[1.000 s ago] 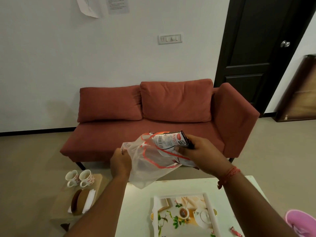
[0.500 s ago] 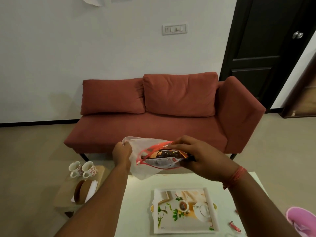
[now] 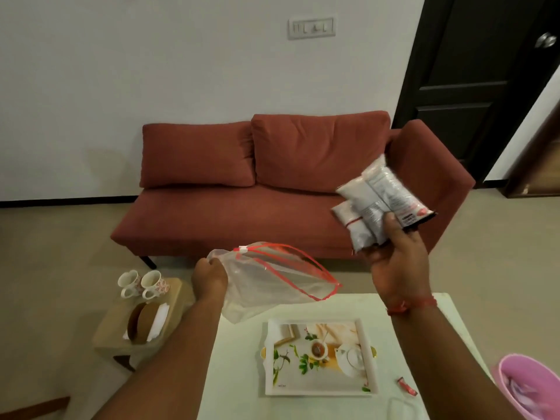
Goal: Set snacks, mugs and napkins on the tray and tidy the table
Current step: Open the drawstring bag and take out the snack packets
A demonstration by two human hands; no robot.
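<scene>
over on the left two mugs (image 3: 142, 284) and some napkins (image 3: 157, 321) sit on a low stool (image 3: 115, 331), well apart from the tray (image 3: 371, 328). the left hand (image 3: 209, 275) pinches a limp plastic bag (image 3: 272, 280), its mouth gaping. the bare tray lies on the white table (image 3: 236, 359) below. the right hand (image 3: 394, 259) grips several snack packets (image 3: 375, 201) up high; fanned loosely like that, one could slip out and miss the tray.
</scene>
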